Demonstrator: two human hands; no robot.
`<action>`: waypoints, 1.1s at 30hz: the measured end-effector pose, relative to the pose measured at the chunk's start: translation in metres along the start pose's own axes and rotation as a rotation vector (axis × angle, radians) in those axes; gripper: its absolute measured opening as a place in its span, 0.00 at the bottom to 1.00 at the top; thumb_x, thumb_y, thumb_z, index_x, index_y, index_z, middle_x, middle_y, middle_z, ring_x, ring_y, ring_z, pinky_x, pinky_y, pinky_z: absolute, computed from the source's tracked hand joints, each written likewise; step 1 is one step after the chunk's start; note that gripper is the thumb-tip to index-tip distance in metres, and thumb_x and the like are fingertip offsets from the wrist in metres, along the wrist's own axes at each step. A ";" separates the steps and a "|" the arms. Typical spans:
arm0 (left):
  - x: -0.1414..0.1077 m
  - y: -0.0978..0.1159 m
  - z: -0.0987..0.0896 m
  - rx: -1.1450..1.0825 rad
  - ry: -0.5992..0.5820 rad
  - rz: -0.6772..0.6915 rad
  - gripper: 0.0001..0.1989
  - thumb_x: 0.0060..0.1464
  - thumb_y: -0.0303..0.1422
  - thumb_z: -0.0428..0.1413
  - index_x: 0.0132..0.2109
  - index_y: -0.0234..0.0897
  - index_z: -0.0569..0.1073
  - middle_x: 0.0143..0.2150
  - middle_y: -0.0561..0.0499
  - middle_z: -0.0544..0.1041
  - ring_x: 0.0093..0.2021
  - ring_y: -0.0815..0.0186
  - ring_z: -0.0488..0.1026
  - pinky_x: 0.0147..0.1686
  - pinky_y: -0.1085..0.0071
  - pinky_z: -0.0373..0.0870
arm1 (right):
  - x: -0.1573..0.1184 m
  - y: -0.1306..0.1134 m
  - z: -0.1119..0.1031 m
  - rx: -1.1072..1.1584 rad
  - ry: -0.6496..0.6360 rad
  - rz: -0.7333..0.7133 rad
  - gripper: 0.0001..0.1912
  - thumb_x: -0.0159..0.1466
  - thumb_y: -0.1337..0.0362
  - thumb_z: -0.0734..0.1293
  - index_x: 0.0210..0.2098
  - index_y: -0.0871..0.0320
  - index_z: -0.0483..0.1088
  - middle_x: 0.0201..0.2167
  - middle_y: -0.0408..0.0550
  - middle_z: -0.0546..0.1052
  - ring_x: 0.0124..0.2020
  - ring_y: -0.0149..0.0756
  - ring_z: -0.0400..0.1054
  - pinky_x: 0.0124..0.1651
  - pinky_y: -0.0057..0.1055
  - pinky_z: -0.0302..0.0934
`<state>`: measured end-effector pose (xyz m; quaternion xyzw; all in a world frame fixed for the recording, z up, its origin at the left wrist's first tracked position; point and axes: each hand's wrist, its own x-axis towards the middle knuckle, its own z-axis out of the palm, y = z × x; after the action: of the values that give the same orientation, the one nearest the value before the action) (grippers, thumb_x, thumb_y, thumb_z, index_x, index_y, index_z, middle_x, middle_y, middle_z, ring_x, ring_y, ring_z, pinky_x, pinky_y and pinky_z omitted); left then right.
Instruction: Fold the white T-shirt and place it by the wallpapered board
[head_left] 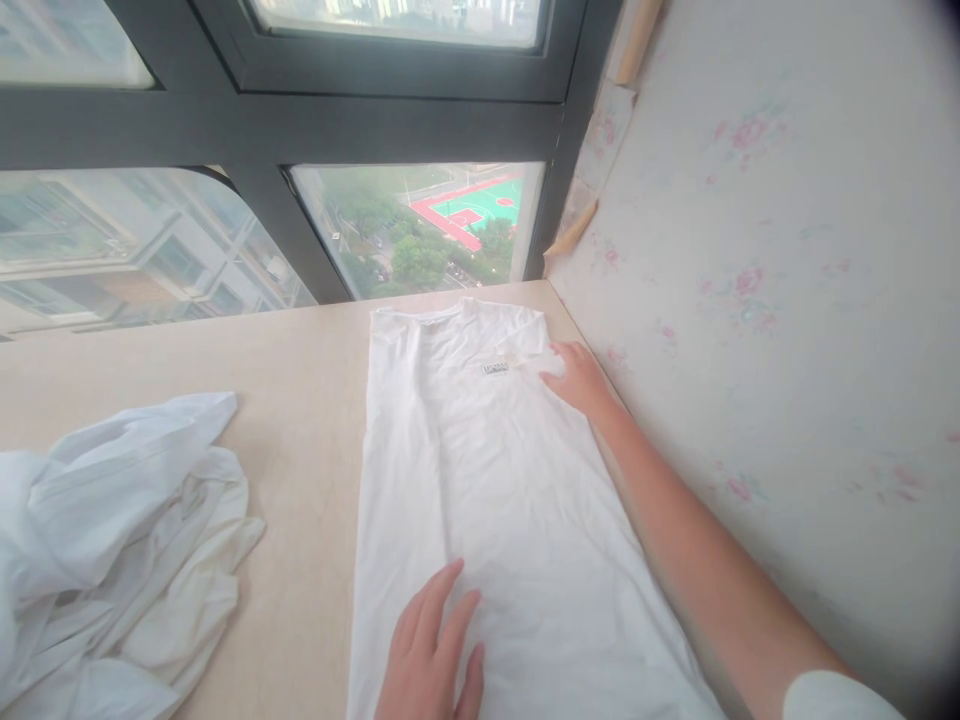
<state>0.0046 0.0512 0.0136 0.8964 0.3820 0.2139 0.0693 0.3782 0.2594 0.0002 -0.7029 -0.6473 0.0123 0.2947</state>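
A white shirt (517,500) lies spread lengthwise on the pale wooden surface, its neck end toward the window. Small dark print shows near its upper right, and a long crease runs down its left part. At the right edge of the shirt, by the sleeve, is my right hand (576,378), its thumb and fingers apart and touching the cloth. Low in the view, my left hand (433,645) is over the lower part of the shirt with fingers spread and nothing held. Whether it presses on the cloth is hard to tell.
A crumpled heap of white cloth (127,550) lies on the wooden surface (300,400) at the left. Dark window frames (405,125) stand along the far edge. A flowered wall (787,300) borders the right side, close to my right arm.
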 end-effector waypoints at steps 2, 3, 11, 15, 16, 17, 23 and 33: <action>-0.001 0.006 0.000 -0.014 0.008 0.006 0.16 0.60 0.30 0.53 0.55 0.39 0.70 0.61 0.40 0.70 0.57 0.59 0.72 0.48 0.64 0.79 | -0.003 0.000 -0.003 0.026 0.009 0.039 0.25 0.57 0.69 0.66 0.55 0.62 0.69 0.47 0.58 0.72 0.49 0.46 0.68 0.54 0.42 0.64; -0.001 0.009 0.001 -0.022 0.013 0.006 0.16 0.60 0.30 0.53 0.55 0.39 0.70 0.61 0.40 0.71 0.57 0.59 0.73 0.47 0.64 0.80 | -0.005 -0.002 -0.005 0.043 0.015 0.039 0.24 0.57 0.71 0.65 0.54 0.61 0.69 0.45 0.56 0.72 0.47 0.44 0.69 0.53 0.40 0.65; -0.002 0.021 -0.001 -0.048 -0.039 -0.030 0.17 0.59 0.29 0.54 0.55 0.39 0.70 0.62 0.39 0.70 0.58 0.58 0.72 0.48 0.61 0.79 | -0.017 -0.018 -0.018 0.380 -0.226 0.204 0.18 0.63 0.61 0.64 0.53 0.55 0.71 0.42 0.46 0.78 0.31 0.30 0.72 0.40 0.30 0.68; 0.006 0.020 -0.002 -0.064 -0.014 -0.010 0.16 0.59 0.28 0.53 0.55 0.39 0.70 0.60 0.40 0.72 0.57 0.57 0.73 0.48 0.61 0.80 | 0.013 -0.016 -0.012 0.238 -0.181 0.210 0.14 0.64 0.66 0.61 0.47 0.57 0.74 0.41 0.48 0.78 0.37 0.34 0.73 0.47 0.33 0.66; 0.008 0.020 -0.002 -0.069 -0.012 -0.003 0.16 0.59 0.28 0.53 0.54 0.39 0.70 0.60 0.40 0.72 0.57 0.57 0.73 0.48 0.60 0.80 | 0.023 -0.017 -0.007 0.168 -0.188 0.153 0.14 0.64 0.68 0.62 0.46 0.58 0.75 0.43 0.49 0.78 0.41 0.36 0.73 0.50 0.35 0.65; 0.011 0.021 -0.003 -0.075 -0.013 0.001 0.16 0.59 0.27 0.53 0.54 0.39 0.70 0.60 0.40 0.72 0.57 0.57 0.73 0.48 0.60 0.79 | 0.032 -0.020 -0.001 0.100 -0.200 0.088 0.15 0.63 0.69 0.62 0.47 0.58 0.75 0.46 0.51 0.77 0.46 0.39 0.71 0.53 0.36 0.64; 0.014 0.031 -0.008 -0.155 -0.088 -0.047 0.19 0.61 0.27 0.53 0.58 0.40 0.67 0.61 0.40 0.71 0.60 0.57 0.70 0.52 0.59 0.77 | 0.065 -0.042 0.039 -0.124 -0.401 -0.142 0.23 0.62 0.70 0.63 0.56 0.56 0.71 0.61 0.53 0.67 0.61 0.49 0.60 0.61 0.46 0.58; 0.033 0.137 0.017 -0.287 -0.274 0.047 0.15 0.57 0.26 0.52 0.52 0.37 0.69 0.45 0.43 0.74 0.41 0.57 0.72 0.38 0.58 0.73 | 0.076 -0.028 0.009 0.000 -0.404 -0.039 0.23 0.60 0.70 0.62 0.55 0.61 0.71 0.56 0.55 0.71 0.52 0.42 0.68 0.58 0.38 0.61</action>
<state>0.1221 -0.0204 0.0489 0.9068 0.3135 0.1436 0.2425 0.3621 0.3321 0.0325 -0.6734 -0.7068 0.1474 0.1588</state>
